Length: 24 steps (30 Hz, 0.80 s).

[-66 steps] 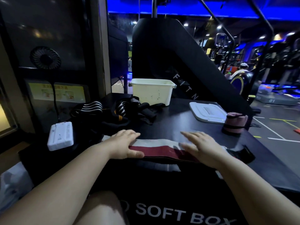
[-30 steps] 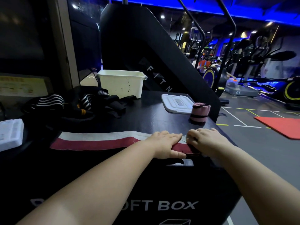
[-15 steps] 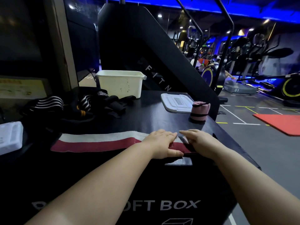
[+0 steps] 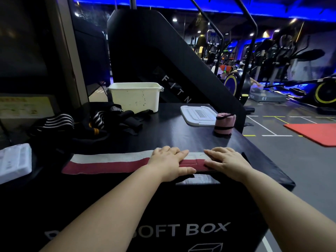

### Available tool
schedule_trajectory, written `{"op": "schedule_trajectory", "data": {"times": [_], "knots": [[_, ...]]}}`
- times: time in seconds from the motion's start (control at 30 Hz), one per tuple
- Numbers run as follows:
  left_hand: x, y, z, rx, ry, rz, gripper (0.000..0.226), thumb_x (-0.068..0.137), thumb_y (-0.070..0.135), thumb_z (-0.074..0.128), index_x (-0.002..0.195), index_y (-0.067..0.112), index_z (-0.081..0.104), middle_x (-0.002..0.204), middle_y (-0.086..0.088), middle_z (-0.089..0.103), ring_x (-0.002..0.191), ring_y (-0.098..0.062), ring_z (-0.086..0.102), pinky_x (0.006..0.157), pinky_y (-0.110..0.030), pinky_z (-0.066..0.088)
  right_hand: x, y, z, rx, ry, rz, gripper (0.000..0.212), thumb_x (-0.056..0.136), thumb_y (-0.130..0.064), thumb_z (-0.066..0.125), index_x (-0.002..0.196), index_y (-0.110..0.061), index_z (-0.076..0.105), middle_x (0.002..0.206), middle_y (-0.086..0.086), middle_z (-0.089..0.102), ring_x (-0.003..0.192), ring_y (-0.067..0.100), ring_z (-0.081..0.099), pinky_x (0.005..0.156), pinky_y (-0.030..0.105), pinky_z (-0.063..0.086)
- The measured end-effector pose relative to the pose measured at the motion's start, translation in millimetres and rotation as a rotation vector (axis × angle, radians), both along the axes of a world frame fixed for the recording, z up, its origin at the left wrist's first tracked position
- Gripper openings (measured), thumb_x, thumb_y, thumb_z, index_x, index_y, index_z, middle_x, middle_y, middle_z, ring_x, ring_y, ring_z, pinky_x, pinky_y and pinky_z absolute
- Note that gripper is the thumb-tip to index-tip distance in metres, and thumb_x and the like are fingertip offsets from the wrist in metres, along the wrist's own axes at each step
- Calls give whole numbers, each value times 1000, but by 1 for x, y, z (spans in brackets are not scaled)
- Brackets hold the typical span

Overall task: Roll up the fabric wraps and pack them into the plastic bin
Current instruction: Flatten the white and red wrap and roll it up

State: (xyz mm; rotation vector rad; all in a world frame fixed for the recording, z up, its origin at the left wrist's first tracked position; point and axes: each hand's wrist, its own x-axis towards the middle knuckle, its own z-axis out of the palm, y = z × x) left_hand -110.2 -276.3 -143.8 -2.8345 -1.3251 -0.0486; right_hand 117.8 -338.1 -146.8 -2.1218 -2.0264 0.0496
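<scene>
A red-and-white fabric wrap (image 4: 109,163) lies stretched flat along the front edge of the black soft box (image 4: 181,135). My left hand (image 4: 170,161) presses palm-down on the wrap near its right end. My right hand (image 4: 224,161) rests flat on that right end, fingers pointing left, a small gap between the two hands. A rolled pink wrap (image 4: 224,125) stands upright at the box's right side. The cream plastic bin (image 4: 135,98) sits open at the back, its white lid (image 4: 198,114) lying beside it.
A heap of black-and-white striped wraps (image 4: 87,123) lies at the back left. A white flat device (image 4: 14,161) sits at the left edge. Behind stands a black stair machine (image 4: 163,57); gym floor with a red mat (image 4: 316,133) drops away to the right.
Both hands slid from the wrap's middle to its right end as my head turned. In the last half second the hands drew slightly apart and flattened on the wrap.
</scene>
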Motion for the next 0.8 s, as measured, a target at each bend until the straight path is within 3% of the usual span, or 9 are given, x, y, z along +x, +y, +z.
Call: {"op": "schedule_trajectory", "data": {"times": [0.2,0.27,0.37,0.47,0.53,0.63,0.8], "knots": [[-30,3,1,-75,-56,58,83,85,79,33,154,37,16,155,13,25,143,-18,19,114,-41,19,-3,-2,6,-63,-13,19,58,91,-64,43,145,-42,39,147,-16,41,136,13,31,113,30,21],[-37,4,0,-91,-70,52,83,86,78,35,155,35,15,156,12,25,144,-18,17,116,-39,16,-8,3,12,-110,-96,44,59,94,-61,43,147,-35,38,154,-13,33,144,13,20,120,39,9],[-37,5,1,-92,-66,41,84,86,77,35,155,33,15,157,10,24,145,-18,16,116,-38,15,-27,12,25,-151,-219,156,58,98,-35,50,152,-21,31,163,-8,12,151,13,0,120,40,-5],[-36,4,0,-95,-74,43,84,87,77,35,155,32,16,159,10,22,146,-16,15,117,-37,15,-53,15,28,-142,-2,218,64,92,-8,50,152,-21,30,161,-5,20,149,11,14,117,24,6],[-37,3,0,-95,-89,46,84,87,77,35,155,32,17,160,11,22,147,-15,15,117,-37,15,-64,12,21,-127,31,224,48,101,-22,44,149,-22,36,159,-8,27,147,9,19,109,20,13],[-39,3,1,-111,-101,51,84,87,76,35,155,31,16,161,11,20,148,-14,15,118,-36,14,-69,11,8,-79,-51,166,55,101,-51,33,151,-28,31,160,-11,24,147,7,16,113,27,11],[-54,3,2,-135,-101,85,87,86,77,37,155,31,13,161,11,17,148,-12,13,120,-35,8,-70,12,6,-85,-131,168,58,101,-53,28,154,-29,23,162,-11,17,148,9,15,114,25,10]]}}
